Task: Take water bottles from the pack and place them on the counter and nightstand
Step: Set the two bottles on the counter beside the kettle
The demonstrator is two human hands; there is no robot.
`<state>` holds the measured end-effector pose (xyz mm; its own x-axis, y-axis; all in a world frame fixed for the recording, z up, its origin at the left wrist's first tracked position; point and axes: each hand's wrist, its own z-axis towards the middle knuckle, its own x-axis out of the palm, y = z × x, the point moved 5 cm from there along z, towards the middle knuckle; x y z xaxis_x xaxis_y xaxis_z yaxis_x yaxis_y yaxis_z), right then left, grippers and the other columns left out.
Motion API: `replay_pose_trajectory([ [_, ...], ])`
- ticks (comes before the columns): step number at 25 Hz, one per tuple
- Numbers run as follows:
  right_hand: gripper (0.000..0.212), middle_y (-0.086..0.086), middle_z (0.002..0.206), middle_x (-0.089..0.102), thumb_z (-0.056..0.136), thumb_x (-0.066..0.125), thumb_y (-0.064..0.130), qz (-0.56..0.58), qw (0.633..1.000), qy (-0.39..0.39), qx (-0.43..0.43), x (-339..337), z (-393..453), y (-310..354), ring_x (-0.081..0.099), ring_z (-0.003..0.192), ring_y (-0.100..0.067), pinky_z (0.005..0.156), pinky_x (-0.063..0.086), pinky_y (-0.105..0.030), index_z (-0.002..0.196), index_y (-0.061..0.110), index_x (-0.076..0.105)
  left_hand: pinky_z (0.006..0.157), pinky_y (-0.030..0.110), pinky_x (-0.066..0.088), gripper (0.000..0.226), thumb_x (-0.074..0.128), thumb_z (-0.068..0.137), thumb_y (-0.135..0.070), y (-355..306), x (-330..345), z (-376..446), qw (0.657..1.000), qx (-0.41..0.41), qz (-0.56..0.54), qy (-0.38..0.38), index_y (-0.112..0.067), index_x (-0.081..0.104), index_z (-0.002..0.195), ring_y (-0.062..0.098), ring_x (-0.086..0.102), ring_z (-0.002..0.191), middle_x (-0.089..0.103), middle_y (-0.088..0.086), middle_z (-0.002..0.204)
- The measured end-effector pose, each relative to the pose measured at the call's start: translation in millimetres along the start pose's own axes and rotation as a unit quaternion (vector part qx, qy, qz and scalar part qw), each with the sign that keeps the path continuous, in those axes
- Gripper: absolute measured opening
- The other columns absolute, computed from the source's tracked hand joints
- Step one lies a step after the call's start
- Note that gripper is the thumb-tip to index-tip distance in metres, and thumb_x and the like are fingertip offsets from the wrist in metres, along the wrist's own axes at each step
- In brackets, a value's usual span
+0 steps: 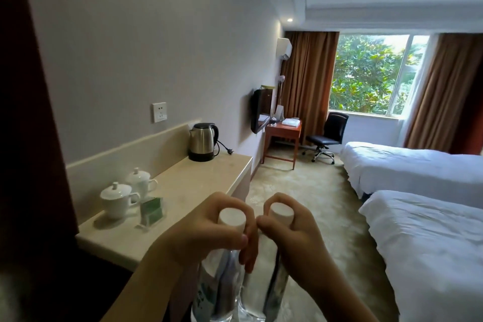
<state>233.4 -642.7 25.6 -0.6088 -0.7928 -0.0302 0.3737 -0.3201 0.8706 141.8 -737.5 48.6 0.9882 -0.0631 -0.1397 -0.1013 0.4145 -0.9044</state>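
I hold two clear water bottles with white caps upright side by side in front of me. My left hand (209, 232) grips the neck of the left bottle (217, 293), just under its cap. My right hand (290, 235) grips the neck of the right bottle (277, 290) the same way. Both bottles hang over the carpet just off the right end of the beige counter (183, 191), which runs along the left wall. The pack and the nightstand are not in view.
On the counter stand two lidded white cups (119, 200), a green card holder (151, 210) and a steel kettle (202, 141). Two white beds (428, 240) fill the right side. A wooden desk (283, 136) and office chair (326, 133) stand by the window.
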Motion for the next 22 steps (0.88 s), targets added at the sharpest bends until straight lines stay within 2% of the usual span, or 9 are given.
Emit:
replay_pose_trajectory([
  [3,0.015,0.0,0.054,0.055,0.067,0.067,0.024,-0.002,1.0,-0.005,-0.016,-17,79,-36,0.051,0.051,-0.016,0.052,0.043,-0.029,0.065,0.014,0.056,0.066,0.024,0.053,0.015,0.057,0.074,0.0,33,-71,57,1.0,-0.004,-0.009,0.0,-0.014,0.064,0.072,0.012,0.064,0.062,0.067,-0.005,0.068],
  [6,0.009,-0.004,0.057,0.06,0.068,0.068,0.025,-0.002,1.0,0.002,-0.012,-36,143,-72,0.057,0.053,-0.024,0.053,0.047,-0.036,0.066,0.023,0.059,0.068,0.024,0.054,0.018,0.058,0.075,-0.004,61,-119,105,1.0,-0.013,0.02,-0.012,-0.02,0.066,0.071,0.009,0.065,0.063,0.068,-0.01,0.069],
  [9,0.01,-0.006,0.057,0.06,0.069,0.067,0.027,-0.012,1.0,0.002,-0.004,-52,197,-116,0.058,0.052,-0.025,0.051,0.047,-0.034,0.067,0.023,0.058,0.066,0.023,0.053,0.008,0.064,0.08,-0.006,94,-163,142,0.997,-0.028,0.06,-0.042,-0.01,0.065,0.073,0.011,0.067,0.062,0.069,-0.005,0.069],
  [12,0.025,-0.028,0.064,0.057,0.071,0.068,0.028,-0.023,1.0,0.009,-0.01,-65,263,-170,0.057,0.055,-0.045,0.053,0.048,-0.057,0.073,0.008,0.054,0.068,0.024,0.054,0.01,0.067,0.079,-0.011,131,-213,175,0.987,-0.033,0.119,-0.106,-0.017,0.067,0.071,0.011,0.068,0.064,0.07,-0.006,0.068],
  [14,0.023,-0.025,0.069,0.059,0.072,0.067,0.03,-0.046,0.998,0.029,-0.018,-67,307,-201,0.059,0.062,-0.046,0.059,0.05,-0.06,0.076,0.01,0.056,0.07,0.029,0.056,0.011,0.068,0.078,-0.016,155,-249,192,0.974,-0.042,0.149,-0.167,-0.023,0.069,0.07,0.015,0.068,0.065,0.07,-0.005,0.066],
  [16,0.016,-0.013,0.072,0.062,0.073,0.066,0.031,-0.058,0.996,0.065,-0.038,-65,352,-231,0.061,0.066,-0.034,0.064,0.052,-0.052,0.074,0.018,0.056,0.071,0.035,0.057,0.009,0.069,0.077,-0.019,176,-289,207,0.954,-0.041,0.186,-0.232,-0.021,0.07,0.069,0.022,0.067,0.064,0.069,-0.003,0.064],
  [18,0.016,-0.005,0.071,0.058,0.072,0.065,0.031,-0.061,0.991,0.107,-0.046,-54,393,-260,0.059,0.068,-0.025,0.065,0.051,-0.043,0.074,0.019,0.055,0.071,0.036,0.056,0.009,0.068,0.076,-0.023,192,-328,212,0.927,-0.056,0.22,-0.299,-0.019,0.07,0.068,0.025,0.068,0.064,0.068,0.0,0.062],
  [22,0.016,0.0,0.073,0.054,0.077,0.068,0.02,-0.047,0.979,0.192,-0.048,-11,458,-320,0.05,0.064,-0.009,0.059,0.043,-0.022,0.076,0.016,0.053,0.066,0.033,0.054,0.013,0.07,0.071,-0.028,216,-391,201,0.871,-0.096,0.251,-0.412,-0.018,0.07,0.063,0.023,0.066,0.063,0.067,0.005,0.062],
])
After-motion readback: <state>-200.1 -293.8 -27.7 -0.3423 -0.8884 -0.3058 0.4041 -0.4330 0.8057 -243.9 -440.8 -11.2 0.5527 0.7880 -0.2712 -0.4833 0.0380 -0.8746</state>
